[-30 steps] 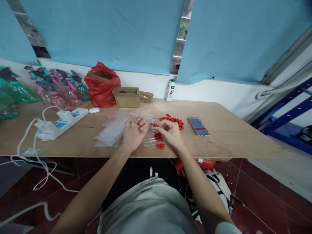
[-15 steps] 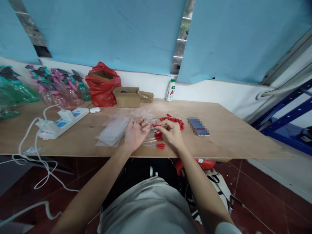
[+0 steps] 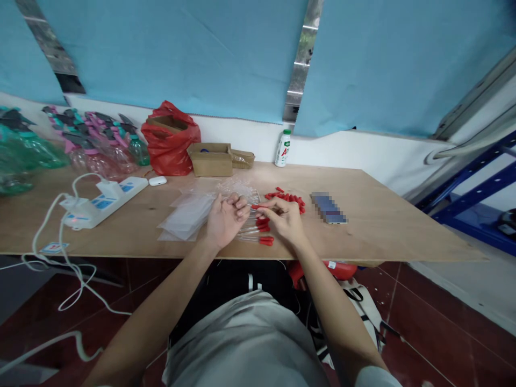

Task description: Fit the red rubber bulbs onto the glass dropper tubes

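Note:
My left hand is turned palm up with its fingers curled round a thin glass dropper tube, most of it hidden by the fingers. Just to its right, my right hand pinches a red rubber bulb between thumb and fingertips. The bulb's end meets the left fingertips; how far tube and bulb overlap is too small to tell. Beneath the hands lie several droppers with red bulbs, side by side. Loose red bulbs are heaped behind my right hand, and bare glass tubes lie behind my left.
Clear plastic bags lie left of my hands. A phone is at the right. Farther back stand a cardboard box, a red plastic bag and a white bottle. A power strip and spray bottles are at the left.
Both hands keep nearly the same place and grip. The red bulb shows slightly less between the fingers; the whole view has shifted a little.

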Action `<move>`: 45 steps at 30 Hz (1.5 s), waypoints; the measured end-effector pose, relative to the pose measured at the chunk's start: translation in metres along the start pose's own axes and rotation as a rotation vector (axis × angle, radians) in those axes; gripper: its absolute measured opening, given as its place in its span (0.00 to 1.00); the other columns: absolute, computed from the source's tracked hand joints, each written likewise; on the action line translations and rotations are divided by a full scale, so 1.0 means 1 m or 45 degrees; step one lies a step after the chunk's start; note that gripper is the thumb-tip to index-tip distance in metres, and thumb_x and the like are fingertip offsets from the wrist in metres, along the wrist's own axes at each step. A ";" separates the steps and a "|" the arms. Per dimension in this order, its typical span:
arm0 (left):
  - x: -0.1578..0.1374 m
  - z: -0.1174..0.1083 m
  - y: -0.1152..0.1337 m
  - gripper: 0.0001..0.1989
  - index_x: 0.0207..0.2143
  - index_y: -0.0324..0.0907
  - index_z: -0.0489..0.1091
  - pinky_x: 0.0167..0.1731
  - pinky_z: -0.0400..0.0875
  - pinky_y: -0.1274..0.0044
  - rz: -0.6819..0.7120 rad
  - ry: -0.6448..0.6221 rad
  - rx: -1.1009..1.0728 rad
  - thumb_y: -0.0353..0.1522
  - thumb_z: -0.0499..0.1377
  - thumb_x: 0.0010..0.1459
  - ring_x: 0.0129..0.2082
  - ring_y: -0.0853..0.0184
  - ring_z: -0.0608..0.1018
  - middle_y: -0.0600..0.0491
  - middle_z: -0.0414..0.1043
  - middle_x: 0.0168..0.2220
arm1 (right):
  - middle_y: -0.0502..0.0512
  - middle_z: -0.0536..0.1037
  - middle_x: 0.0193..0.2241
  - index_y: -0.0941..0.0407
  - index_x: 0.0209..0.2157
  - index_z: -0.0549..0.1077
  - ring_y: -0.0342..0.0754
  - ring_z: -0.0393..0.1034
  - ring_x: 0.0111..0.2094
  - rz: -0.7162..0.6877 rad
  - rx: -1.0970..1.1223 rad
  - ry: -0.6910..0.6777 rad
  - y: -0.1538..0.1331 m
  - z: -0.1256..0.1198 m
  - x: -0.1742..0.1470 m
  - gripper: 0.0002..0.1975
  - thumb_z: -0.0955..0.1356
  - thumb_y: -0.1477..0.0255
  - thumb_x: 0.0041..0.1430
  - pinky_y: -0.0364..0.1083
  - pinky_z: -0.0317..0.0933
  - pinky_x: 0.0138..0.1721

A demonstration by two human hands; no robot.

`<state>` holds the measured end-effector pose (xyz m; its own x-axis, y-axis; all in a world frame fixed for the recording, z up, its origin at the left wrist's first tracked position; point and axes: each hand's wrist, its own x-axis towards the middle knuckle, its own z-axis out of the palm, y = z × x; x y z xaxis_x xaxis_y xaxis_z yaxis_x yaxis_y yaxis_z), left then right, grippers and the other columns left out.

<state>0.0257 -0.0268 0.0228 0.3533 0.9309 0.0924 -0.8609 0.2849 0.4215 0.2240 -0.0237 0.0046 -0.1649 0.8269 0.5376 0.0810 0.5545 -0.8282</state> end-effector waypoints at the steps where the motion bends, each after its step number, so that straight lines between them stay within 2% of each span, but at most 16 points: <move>1: 0.000 0.000 0.000 0.22 0.30 0.43 0.59 0.26 0.66 0.77 -0.006 -0.001 0.001 0.45 0.48 0.77 0.25 0.68 0.66 0.53 0.59 0.30 | 0.56 0.88 0.32 0.54 0.39 0.84 0.55 0.85 0.33 -0.003 -0.002 0.004 0.000 0.000 0.000 0.15 0.77 0.55 0.63 0.52 0.81 0.39; 6: -0.001 0.002 -0.001 0.24 0.30 0.43 0.60 0.27 0.68 0.77 0.008 -0.027 -0.006 0.45 0.43 0.78 0.26 0.69 0.66 0.53 0.58 0.30 | 0.56 0.87 0.31 0.54 0.38 0.84 0.55 0.85 0.32 -0.028 -0.042 -0.024 0.001 0.000 -0.001 0.14 0.77 0.57 0.63 0.51 0.79 0.38; 12: -0.001 0.001 -0.003 0.23 0.30 0.43 0.60 0.26 0.67 0.77 -0.012 -0.024 -0.009 0.45 0.44 0.78 0.26 0.68 0.66 0.52 0.59 0.30 | 0.55 0.87 0.31 0.53 0.39 0.84 0.55 0.85 0.31 -0.044 -0.061 0.015 0.003 0.001 0.000 0.14 0.77 0.57 0.64 0.51 0.80 0.38; 19: -0.001 0.005 0.000 0.22 0.30 0.44 0.58 0.26 0.67 0.77 0.030 0.037 -0.038 0.44 0.44 0.78 0.25 0.68 0.66 0.53 0.58 0.30 | 0.55 0.87 0.32 0.53 0.40 0.84 0.54 0.85 0.34 -0.052 -0.078 0.030 -0.004 0.004 0.001 0.14 0.77 0.56 0.64 0.52 0.79 0.42; 26: -0.001 0.002 0.001 0.25 0.31 0.43 0.59 0.28 0.67 0.76 0.045 -0.027 -0.023 0.46 0.39 0.78 0.26 0.67 0.66 0.51 0.60 0.31 | 0.54 0.87 0.33 0.53 0.44 0.84 0.52 0.84 0.34 -0.038 -0.065 0.014 -0.003 0.004 0.002 0.15 0.78 0.58 0.62 0.49 0.78 0.41; 32: -0.002 0.003 0.001 0.22 0.31 0.44 0.59 0.27 0.66 0.76 0.050 0.031 -0.032 0.44 0.43 0.77 0.25 0.68 0.66 0.52 0.59 0.31 | 0.55 0.87 0.38 0.53 0.47 0.84 0.52 0.84 0.38 -0.061 -0.107 0.022 0.001 0.003 0.003 0.18 0.80 0.58 0.59 0.49 0.78 0.43; 39: -0.002 0.004 0.001 0.20 0.31 0.44 0.58 0.27 0.66 0.75 0.048 0.033 -0.036 0.42 0.46 0.77 0.25 0.67 0.65 0.53 0.58 0.30 | 0.54 0.88 0.34 0.52 0.43 0.87 0.51 0.82 0.31 -0.155 -0.253 0.075 0.005 0.000 0.001 0.13 0.78 0.59 0.63 0.49 0.77 0.38; 45: -0.002 0.003 -0.001 0.21 0.31 0.44 0.58 0.27 0.66 0.75 0.030 -0.030 -0.013 0.42 0.44 0.77 0.25 0.68 0.65 0.53 0.58 0.30 | 0.55 0.88 0.34 0.52 0.41 0.87 0.52 0.83 0.30 -0.173 -0.296 0.090 0.007 -0.001 -0.002 0.12 0.77 0.59 0.64 0.49 0.75 0.35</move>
<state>0.0272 -0.0298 0.0250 0.3416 0.9317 0.1235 -0.8727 0.2657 0.4097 0.2259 -0.0210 -0.0018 -0.1214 0.7435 0.6576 0.2877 0.6604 -0.6936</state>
